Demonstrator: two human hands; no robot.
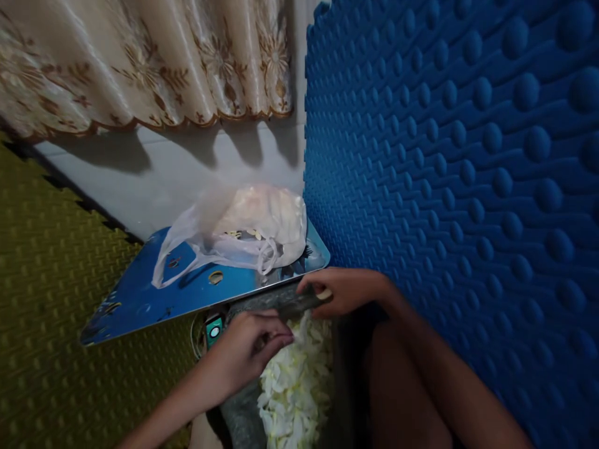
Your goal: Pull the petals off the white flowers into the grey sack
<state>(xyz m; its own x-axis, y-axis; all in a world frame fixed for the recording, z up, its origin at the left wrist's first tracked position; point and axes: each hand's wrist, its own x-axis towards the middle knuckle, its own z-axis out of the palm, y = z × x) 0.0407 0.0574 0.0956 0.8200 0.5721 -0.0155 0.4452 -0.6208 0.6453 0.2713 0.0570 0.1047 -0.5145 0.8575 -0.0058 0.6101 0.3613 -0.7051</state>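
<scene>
A heap of white flowers (296, 390) with a yellowish tint lies in front of me, low in the view. My left hand (255, 343) is over its upper left side, thumb and fingertips pinched together. White petals are right at those fingertips, but whatever is between them is too small to make out. Beyond the heap's far end, my right hand (344, 292) has its fingers curled inward. A small pale bud-like piece (324, 293) shows between its thumb and fingers. Dark grey material (274, 301) lies under and behind the flowers.
A low blue table (140, 299) with fish pictures stands just ahead. On it rests an open white plastic bag (276, 215) with pale pieces inside. A blue studded foam mat (444, 156) rises along the right. A device with a lit screen (214, 330) is near my left wrist.
</scene>
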